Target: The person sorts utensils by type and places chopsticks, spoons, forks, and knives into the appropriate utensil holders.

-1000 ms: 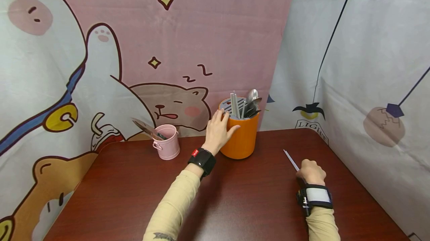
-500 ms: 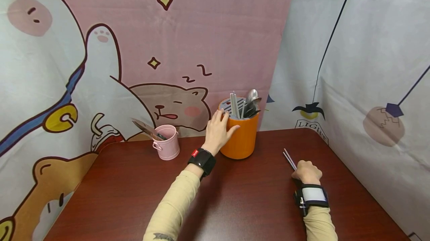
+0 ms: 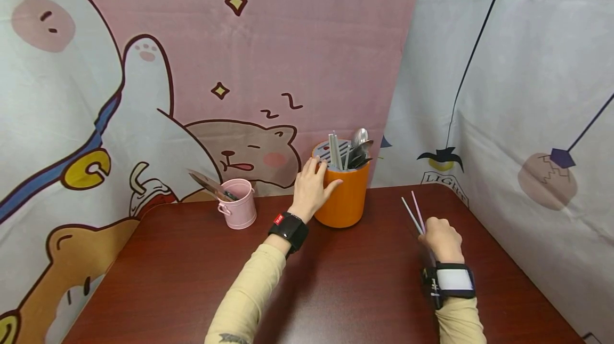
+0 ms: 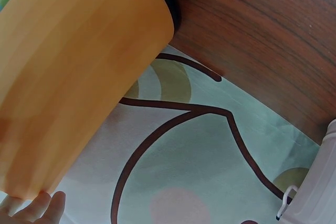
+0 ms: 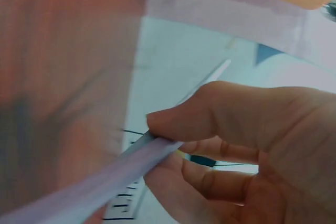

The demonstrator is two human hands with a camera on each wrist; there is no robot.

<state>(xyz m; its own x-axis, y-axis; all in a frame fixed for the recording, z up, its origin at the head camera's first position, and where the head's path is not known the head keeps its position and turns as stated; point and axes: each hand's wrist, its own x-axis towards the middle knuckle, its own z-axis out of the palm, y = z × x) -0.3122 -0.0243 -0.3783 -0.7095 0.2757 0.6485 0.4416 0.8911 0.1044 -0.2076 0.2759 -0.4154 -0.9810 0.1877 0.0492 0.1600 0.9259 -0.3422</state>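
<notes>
My left hand (image 3: 310, 189) rests on the left side of the orange utensil holder (image 3: 347, 200), fingers up at its rim and thumb across its front. Spoons (image 3: 361, 135) and upright light sticks (image 3: 334, 151) stand out of its slotted grey top. In the left wrist view, fingertips (image 4: 52, 208) touch the holder's upper edge. On the right, my right hand (image 3: 442, 240) pinches a pair of chopsticks (image 3: 411, 215), one pale blue and one purple, between thumb and fingers. Their far tips spread apart, pointing away from me. In the right wrist view the purple chopstick (image 5: 105, 176) lies nearest the camera.
A small pink bucket (image 3: 241, 208) with scissor-like blades and a dark-handled item stands left of the holder, near the table's back edge. Printed cloth (image 3: 336, 56) hangs behind and to the right of the dark red-brown table (image 3: 364, 290).
The right hand has shifted left, then slightly up and away, with the chopsticks; their tips have risen and fanned apart. The left hand and the holder keep their place.
</notes>
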